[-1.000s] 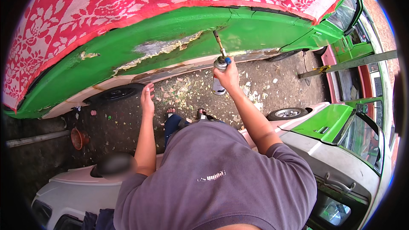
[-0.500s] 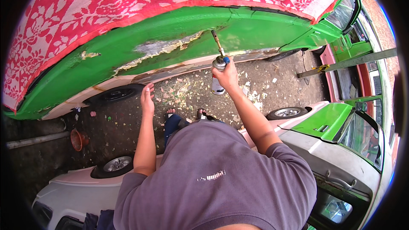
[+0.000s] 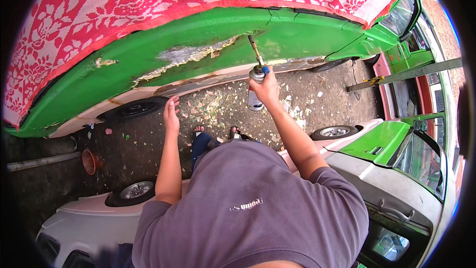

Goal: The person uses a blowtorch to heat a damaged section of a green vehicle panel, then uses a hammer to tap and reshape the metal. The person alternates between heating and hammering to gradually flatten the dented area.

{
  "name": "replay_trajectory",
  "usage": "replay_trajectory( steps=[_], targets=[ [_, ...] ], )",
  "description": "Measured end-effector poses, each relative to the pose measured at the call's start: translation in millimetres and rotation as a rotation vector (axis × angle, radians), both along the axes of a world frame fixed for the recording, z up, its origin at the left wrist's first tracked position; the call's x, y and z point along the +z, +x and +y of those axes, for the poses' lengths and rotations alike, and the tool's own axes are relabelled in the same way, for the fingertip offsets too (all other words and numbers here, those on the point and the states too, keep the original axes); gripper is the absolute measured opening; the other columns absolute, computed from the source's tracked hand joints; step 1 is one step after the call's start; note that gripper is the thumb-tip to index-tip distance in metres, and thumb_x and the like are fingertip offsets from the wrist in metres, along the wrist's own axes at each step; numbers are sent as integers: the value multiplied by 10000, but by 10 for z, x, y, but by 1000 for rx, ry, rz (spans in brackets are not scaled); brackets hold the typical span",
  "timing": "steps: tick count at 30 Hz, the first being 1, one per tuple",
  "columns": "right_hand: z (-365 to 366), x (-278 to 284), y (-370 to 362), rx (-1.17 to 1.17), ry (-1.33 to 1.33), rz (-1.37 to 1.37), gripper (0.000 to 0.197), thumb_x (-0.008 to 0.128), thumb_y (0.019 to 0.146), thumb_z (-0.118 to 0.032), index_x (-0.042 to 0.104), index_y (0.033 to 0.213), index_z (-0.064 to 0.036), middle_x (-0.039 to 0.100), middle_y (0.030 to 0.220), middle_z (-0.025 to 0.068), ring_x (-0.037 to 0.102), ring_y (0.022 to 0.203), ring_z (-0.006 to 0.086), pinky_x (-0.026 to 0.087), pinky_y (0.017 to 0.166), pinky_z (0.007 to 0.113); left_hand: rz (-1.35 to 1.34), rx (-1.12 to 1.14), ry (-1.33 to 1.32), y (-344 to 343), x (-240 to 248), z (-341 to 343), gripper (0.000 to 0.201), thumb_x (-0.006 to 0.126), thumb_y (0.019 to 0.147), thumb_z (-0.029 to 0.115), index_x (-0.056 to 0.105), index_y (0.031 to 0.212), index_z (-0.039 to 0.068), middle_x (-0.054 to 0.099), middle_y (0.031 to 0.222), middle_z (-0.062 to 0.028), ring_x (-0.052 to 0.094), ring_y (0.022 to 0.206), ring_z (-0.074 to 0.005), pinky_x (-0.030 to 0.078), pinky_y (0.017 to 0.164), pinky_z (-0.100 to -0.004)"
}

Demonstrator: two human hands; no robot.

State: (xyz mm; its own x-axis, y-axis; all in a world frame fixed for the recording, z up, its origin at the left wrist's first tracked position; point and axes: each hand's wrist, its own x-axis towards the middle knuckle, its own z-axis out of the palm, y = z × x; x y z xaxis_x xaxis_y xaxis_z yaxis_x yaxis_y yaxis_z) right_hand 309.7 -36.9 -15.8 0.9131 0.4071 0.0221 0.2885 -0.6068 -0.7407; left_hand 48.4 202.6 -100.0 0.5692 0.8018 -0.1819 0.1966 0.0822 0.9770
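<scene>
My right hand (image 3: pixel 267 88) grips a gas torch (image 3: pixel 256 97) with a white canister, a blue knob and a brass-coloured tube. The torch's dark nozzle points up at the green side panel of a vehicle (image 3: pixel 287 39), just right of a ragged bare patch (image 3: pixel 196 53) where the paint has come away. Whether a flame burns at the nozzle, I cannot make out. Held in the air to the left, my left hand (image 3: pixel 171 114) has its fingers stretched out and holds nothing. It is nearest the vehicle's lower edge and black wheel (image 3: pixel 133 110).
A red-and-white floral cloth (image 3: pixel 148 0) drapes over the green vehicle. Paint chips (image 3: pixel 213 109) litter the ground by my feet. Behind me stands a white and green vehicle (image 3: pixel 372 141). An orange bucket (image 3: pixel 91 162) lies at left; a metal post (image 3: pixel 404 74) rises at right.
The torch in my right hand has shifted very slightly to the right along the green panel. My left hand stays nearly where it was.
</scene>
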Motion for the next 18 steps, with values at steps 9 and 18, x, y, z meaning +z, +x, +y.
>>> replay_trajectory(
  steps=[9,18],
  targets=[
    [12,30,-62,25,-18,-3,710,725,719,-310,444,1305,-24,588,1199,206,592,1105,376,479,922,445,-16,11,-11,16,-6,-25,432,378,1042,384,580,1295,98,606,1279,-53,551,1148,-168,424,928,-348],
    [42,47,-132,42,-8,5,699,735,714,-306,459,1288,-18,590,1196,206,594,1102,372,481,919,439,-26,22,-10,-3,43,-14,431,387,1040,386,585,1291,97,609,1275,-53,553,1137,-165,422,925,-343]
  ],
)
